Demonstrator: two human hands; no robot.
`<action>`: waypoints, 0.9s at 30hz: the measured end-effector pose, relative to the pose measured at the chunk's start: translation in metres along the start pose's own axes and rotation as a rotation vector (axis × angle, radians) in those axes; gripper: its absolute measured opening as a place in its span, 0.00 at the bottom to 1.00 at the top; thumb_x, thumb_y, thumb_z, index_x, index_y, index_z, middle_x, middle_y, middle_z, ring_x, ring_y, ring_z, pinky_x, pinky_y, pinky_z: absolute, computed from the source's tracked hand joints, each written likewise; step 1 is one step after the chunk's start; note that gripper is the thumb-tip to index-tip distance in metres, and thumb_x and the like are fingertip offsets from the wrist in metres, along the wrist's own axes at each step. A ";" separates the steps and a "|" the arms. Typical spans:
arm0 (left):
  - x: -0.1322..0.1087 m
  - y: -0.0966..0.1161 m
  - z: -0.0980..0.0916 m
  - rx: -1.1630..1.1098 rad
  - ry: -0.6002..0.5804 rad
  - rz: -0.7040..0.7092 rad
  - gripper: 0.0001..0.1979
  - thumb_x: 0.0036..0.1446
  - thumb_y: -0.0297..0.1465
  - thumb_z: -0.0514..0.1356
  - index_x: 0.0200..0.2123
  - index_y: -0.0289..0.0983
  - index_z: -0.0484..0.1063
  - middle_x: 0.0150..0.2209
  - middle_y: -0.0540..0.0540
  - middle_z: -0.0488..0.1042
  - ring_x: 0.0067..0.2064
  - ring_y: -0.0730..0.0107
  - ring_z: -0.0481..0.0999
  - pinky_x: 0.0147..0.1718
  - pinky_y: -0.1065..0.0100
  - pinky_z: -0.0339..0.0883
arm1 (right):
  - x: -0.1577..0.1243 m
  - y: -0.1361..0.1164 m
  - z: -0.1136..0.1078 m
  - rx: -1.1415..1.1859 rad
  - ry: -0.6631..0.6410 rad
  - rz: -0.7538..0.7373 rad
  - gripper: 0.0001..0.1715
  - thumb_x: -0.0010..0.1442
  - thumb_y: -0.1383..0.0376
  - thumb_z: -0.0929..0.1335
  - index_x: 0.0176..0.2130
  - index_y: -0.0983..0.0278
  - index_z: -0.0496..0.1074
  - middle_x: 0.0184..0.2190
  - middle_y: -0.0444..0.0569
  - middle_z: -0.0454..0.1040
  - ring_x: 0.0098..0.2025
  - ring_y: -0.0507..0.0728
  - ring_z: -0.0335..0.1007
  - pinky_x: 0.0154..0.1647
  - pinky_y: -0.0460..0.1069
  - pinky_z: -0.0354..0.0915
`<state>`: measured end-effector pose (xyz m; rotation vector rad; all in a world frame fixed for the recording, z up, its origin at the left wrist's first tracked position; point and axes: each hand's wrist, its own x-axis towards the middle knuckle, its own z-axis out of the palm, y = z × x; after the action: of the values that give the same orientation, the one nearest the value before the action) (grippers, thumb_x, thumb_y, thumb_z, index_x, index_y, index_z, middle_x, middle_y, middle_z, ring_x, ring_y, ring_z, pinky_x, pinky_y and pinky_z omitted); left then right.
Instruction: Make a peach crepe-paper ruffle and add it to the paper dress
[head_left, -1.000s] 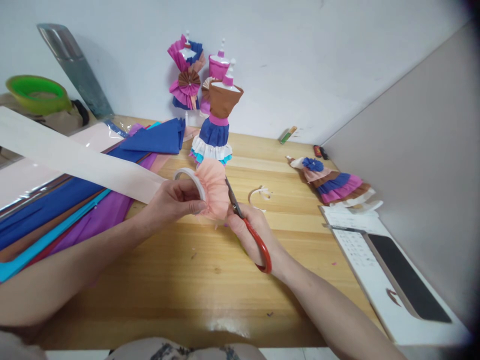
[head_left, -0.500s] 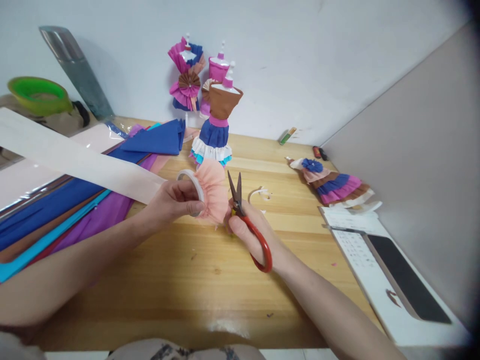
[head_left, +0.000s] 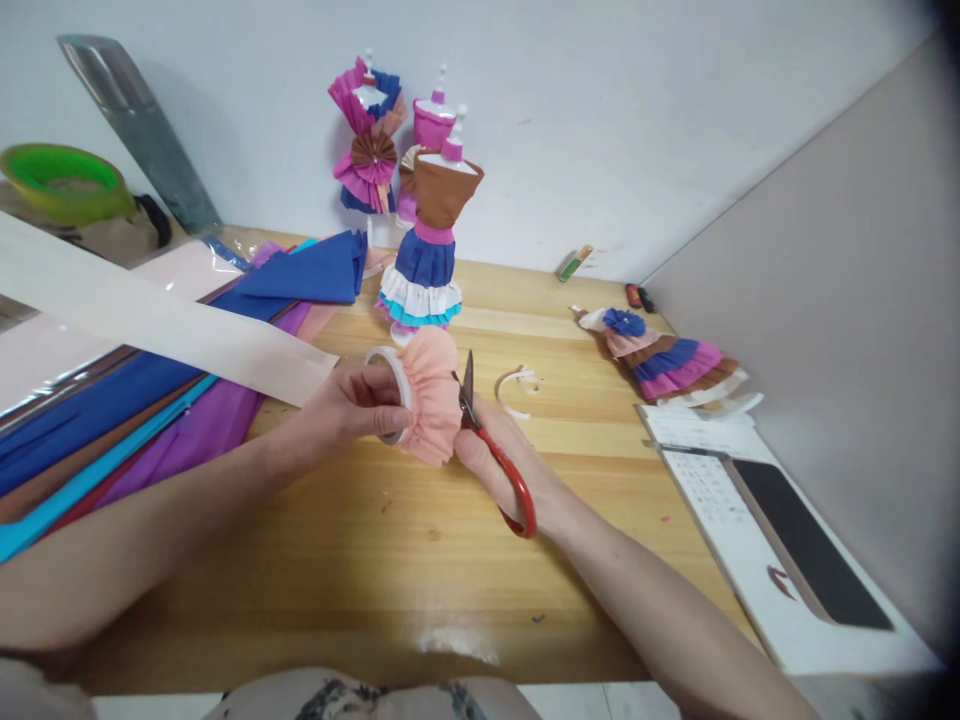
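Observation:
My left hand (head_left: 346,405) is closed around a roll of white tape (head_left: 393,392) and a gathered ruffle of peach crepe paper (head_left: 432,393), held above the wooden table (head_left: 420,560). My right hand (head_left: 491,455) grips red-handled scissors (head_left: 501,468). Their blades point up and sit against the right edge of the peach ruffle. A long pale paper strip (head_left: 142,315) runs from the left hand off to the left.
Sheets of blue, purple and teal crepe paper (head_left: 150,400) lie at the left. Three small mannequins in paper dresses (head_left: 427,220) stand by the wall. A paper dress (head_left: 664,360) lies at the right, near a clipboard with a phone (head_left: 802,545). White tape scraps (head_left: 517,385) lie mid-table.
The scissors drew back from the ruffle with blades apart, then returned to its right edge with blades nearly together. My left hand turned the tape roll and ruffle slightly.

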<state>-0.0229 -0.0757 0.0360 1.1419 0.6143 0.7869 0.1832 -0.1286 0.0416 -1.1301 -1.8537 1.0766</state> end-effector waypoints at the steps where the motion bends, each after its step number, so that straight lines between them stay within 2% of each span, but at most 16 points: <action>1: 0.000 -0.001 0.000 -0.019 -0.003 0.005 0.14 0.42 0.36 0.75 0.30 0.35 0.81 0.28 0.46 0.81 0.29 0.71 0.77 0.29 0.72 0.71 | 0.000 0.001 0.000 -0.002 -0.003 0.003 0.37 0.62 0.37 0.58 0.49 0.63 0.69 0.42 0.54 0.76 0.40 0.62 0.72 0.43 0.55 0.66; 5: 0.002 -0.002 -0.002 -0.049 -0.028 0.006 0.13 0.43 0.36 0.75 0.30 0.35 0.81 0.26 0.46 0.80 0.27 0.72 0.76 0.27 0.74 0.69 | 0.000 0.004 0.001 0.010 -0.007 -0.019 0.38 0.62 0.36 0.57 0.48 0.64 0.70 0.40 0.54 0.76 0.38 0.60 0.71 0.38 0.53 0.66; 8: 0.001 -0.001 -0.002 -0.033 -0.089 -0.017 0.15 0.44 0.38 0.75 0.32 0.35 0.81 0.29 0.45 0.81 0.31 0.69 0.78 0.30 0.72 0.71 | 0.000 0.003 0.002 0.044 -0.004 -0.060 0.38 0.63 0.36 0.57 0.50 0.63 0.70 0.44 0.56 0.76 0.43 0.63 0.73 0.44 0.55 0.67; 11: 0.000 0.003 -0.003 0.019 -0.184 -0.043 0.18 0.47 0.41 0.72 0.39 0.35 0.81 0.35 0.42 0.82 0.36 0.63 0.80 0.36 0.67 0.73 | 0.000 0.002 0.002 0.048 0.009 -0.050 0.39 0.62 0.36 0.57 0.50 0.63 0.71 0.43 0.55 0.77 0.45 0.63 0.73 0.47 0.56 0.67; 16: -0.001 -0.001 -0.004 0.080 -0.266 -0.007 0.20 0.55 0.46 0.66 0.37 0.34 0.82 0.36 0.41 0.81 0.39 0.61 0.79 0.42 0.64 0.72 | -0.001 0.004 0.002 0.063 0.044 -0.051 0.38 0.62 0.35 0.57 0.40 0.64 0.71 0.33 0.51 0.74 0.34 0.58 0.70 0.36 0.52 0.67; 19: 0.001 -0.010 -0.003 0.010 -0.249 -0.042 0.14 0.53 0.38 0.69 0.40 0.35 0.81 0.37 0.41 0.82 0.39 0.62 0.80 0.41 0.66 0.71 | -0.001 0.002 0.001 0.091 0.028 -0.058 0.35 0.63 0.37 0.57 0.41 0.62 0.71 0.35 0.50 0.76 0.37 0.60 0.72 0.40 0.53 0.67; 21: 0.001 -0.015 0.000 -0.055 -0.213 -0.064 0.15 0.50 0.34 0.71 0.42 0.36 0.81 0.39 0.41 0.82 0.40 0.62 0.80 0.41 0.66 0.71 | -0.002 0.001 0.000 0.105 0.026 -0.061 0.33 0.65 0.38 0.57 0.41 0.62 0.71 0.34 0.50 0.76 0.38 0.60 0.72 0.42 0.53 0.67; 25: -0.001 -0.020 0.005 -0.151 -0.126 -0.073 0.18 0.47 0.30 0.71 0.44 0.35 0.80 0.39 0.40 0.82 0.41 0.59 0.81 0.43 0.64 0.72 | -0.002 0.010 0.000 0.071 0.116 -0.051 0.33 0.66 0.39 0.56 0.34 0.62 0.69 0.27 0.48 0.72 0.30 0.57 0.69 0.31 0.51 0.64; 27: -0.003 -0.021 0.008 -0.197 -0.086 -0.068 0.20 0.47 0.29 0.71 0.45 0.35 0.79 0.39 0.41 0.82 0.40 0.59 0.80 0.41 0.64 0.72 | -0.002 0.015 0.001 0.089 0.137 -0.030 0.33 0.65 0.38 0.57 0.33 0.62 0.68 0.26 0.47 0.71 0.28 0.56 0.68 0.29 0.51 0.63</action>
<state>-0.0134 -0.0865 0.0181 0.9642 0.4893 0.7197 0.1880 -0.1265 0.0270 -1.0934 -1.6951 1.0277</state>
